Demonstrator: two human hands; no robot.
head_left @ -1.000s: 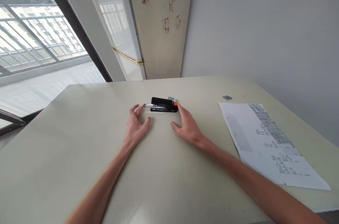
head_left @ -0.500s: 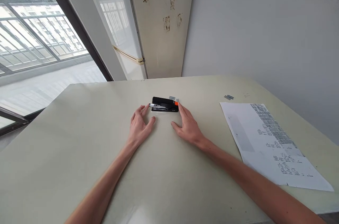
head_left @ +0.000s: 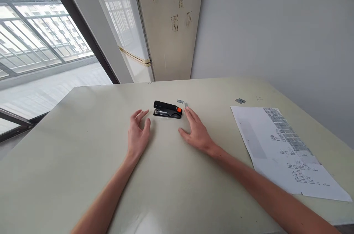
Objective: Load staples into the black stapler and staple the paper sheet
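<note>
A black stapler (head_left: 167,110) with an orange patch at its right end lies on the table (head_left: 177,175), between my two hands. To its left rests my left hand (head_left: 138,131), fingers apart and holding nothing, a small gap from the stapler. My right hand (head_left: 197,131) is just right of the stapler, thumb and fingers spread. Its fingertips reach close to a small grey staple strip (head_left: 186,104); whether they touch it I cannot tell. Another staple strip (head_left: 180,101) lies behind the stapler.
Printed sheets of paper (head_left: 265,142) lie on the right side of the table, partly under my right forearm. More staple strips (head_left: 240,101) sit behind the paper. Beyond the table stand a grey wall (head_left: 262,24), a cream door panel (head_left: 168,49) and a window at left.
The stapler has shifted slightly left and turned a little, away from my right fingertips. My left hand has drawn back to the left. A staple strip now shows fully by my right hand.
</note>
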